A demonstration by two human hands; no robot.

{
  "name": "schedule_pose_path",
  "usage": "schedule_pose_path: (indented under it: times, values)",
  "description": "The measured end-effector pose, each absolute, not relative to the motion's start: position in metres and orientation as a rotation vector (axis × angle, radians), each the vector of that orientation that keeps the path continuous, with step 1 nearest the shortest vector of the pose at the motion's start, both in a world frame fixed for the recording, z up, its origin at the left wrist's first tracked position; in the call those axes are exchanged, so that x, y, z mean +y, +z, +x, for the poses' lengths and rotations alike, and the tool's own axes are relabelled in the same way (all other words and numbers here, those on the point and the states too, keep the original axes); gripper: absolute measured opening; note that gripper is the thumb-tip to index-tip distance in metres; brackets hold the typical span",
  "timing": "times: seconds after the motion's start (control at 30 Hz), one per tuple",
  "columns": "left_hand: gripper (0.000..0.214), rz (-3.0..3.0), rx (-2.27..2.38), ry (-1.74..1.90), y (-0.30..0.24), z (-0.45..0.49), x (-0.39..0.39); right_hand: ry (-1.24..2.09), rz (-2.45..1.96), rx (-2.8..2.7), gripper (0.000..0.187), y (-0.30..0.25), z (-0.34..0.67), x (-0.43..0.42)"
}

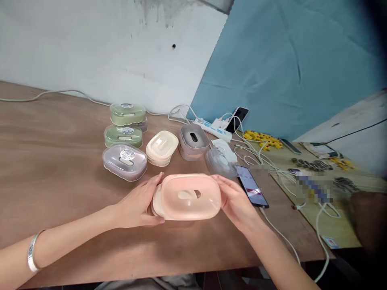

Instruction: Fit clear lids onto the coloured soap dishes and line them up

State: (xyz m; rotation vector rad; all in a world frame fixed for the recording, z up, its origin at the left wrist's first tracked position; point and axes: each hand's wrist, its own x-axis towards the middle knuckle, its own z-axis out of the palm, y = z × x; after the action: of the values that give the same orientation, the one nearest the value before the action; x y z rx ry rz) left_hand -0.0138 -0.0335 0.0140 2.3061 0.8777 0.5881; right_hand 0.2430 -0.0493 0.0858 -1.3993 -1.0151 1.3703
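Note:
A pink oval soap dish [208,203] with a slot in its middle is held above the front of the table. Under its left end shows a cream dish part [156,203], with my left hand [140,205] closed round it, thumb in front and fingers behind. My right hand [234,199] grips the pink dish at its right end. How far the cream part reaches beneath the pink one is hidden. Behind them stand a stack of cream dishes [162,147] and a stack of grey dishes [196,139] with a pink one below.
Lidded green dishes [123,139] and a lidded grey-purple dish [125,163] stand at the left. Clear lids [220,163] lie beside a lit phone [252,187] on the right. A power strip [213,129], cables and yellow pieces [263,139] lie further back.

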Motion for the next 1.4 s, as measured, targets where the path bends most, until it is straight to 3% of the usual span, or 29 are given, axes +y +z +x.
schedule_pose_path:
  times: [0.17,0.37,0.53,0.67,0.83,1.0,1.4]
  values:
    - [0.102,2.335,0.931,0.509,0.009,-0.015,-0.035,1.279,-1.643,-0.931,0.044,0.041,0.261,-0.038]
    - [0.108,2.312,0.919,0.547,0.009,-0.014,-0.035,1.056,-1.537,-1.476,0.042,0.031,0.223,-0.048]
    - [0.113,2.204,0.916,0.747,0.007,-0.016,-0.037,0.692,-1.637,-1.805,0.052,0.022,0.201,-0.067]
    - [0.103,2.257,0.821,0.779,0.009,-0.017,-0.038,0.402,-1.71,-2.022,0.052,0.022,0.209,-0.078]
    - [0.082,2.411,0.795,0.545,0.017,-0.016,-0.036,0.148,-1.745,-2.098,0.05,0.027,0.224,-0.092]
    - [0.078,2.457,0.779,0.422,0.02,-0.016,-0.035,0.03,-1.659,-2.209,0.072,0.03,0.23,-0.114]
    - [0.075,2.424,0.734,0.421,0.021,-0.015,-0.034,-0.038,-1.595,-2.098,0.096,0.006,0.228,-0.169]
